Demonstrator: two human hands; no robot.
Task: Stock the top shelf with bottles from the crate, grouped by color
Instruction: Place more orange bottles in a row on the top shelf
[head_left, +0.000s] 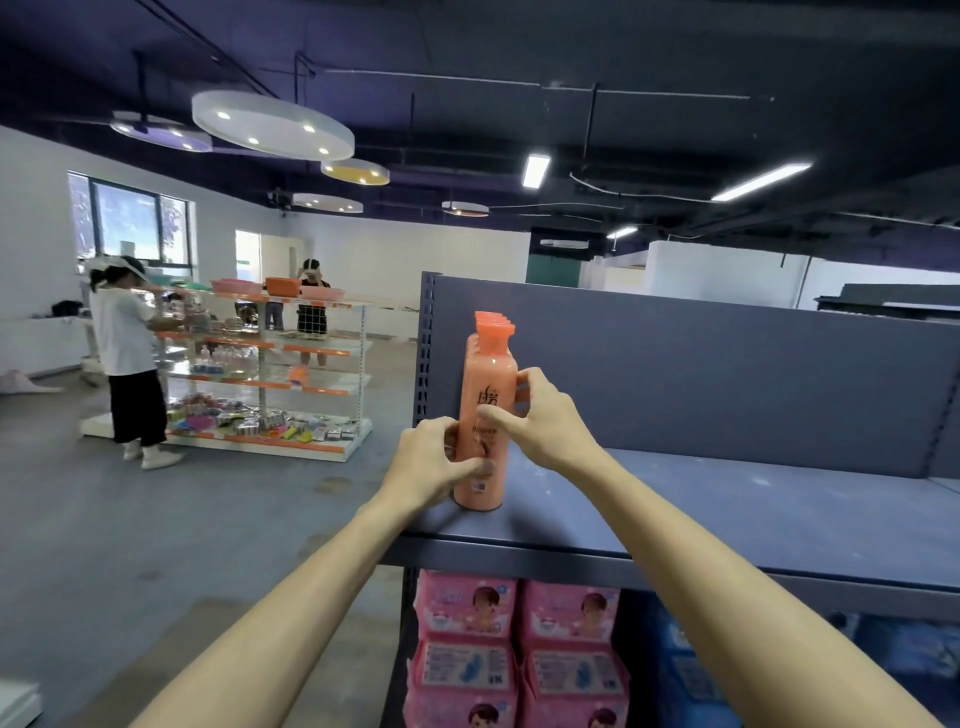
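— Blue top shelf (727, 499) fills the right of frame; where's the bottle?

— Lower centre, front orange bottle (480, 415) upright at its left end. My left hand (441, 462) and right hand (540, 415) both clasp it.

— Advice?

— I'd square it behind-row straight, label forward. Other shelving (270, 374) stands at left

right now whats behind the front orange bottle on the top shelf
More orange caps line up behind the front orange bottle on the top shelf. Their bodies are hidden, so the count is unclear.
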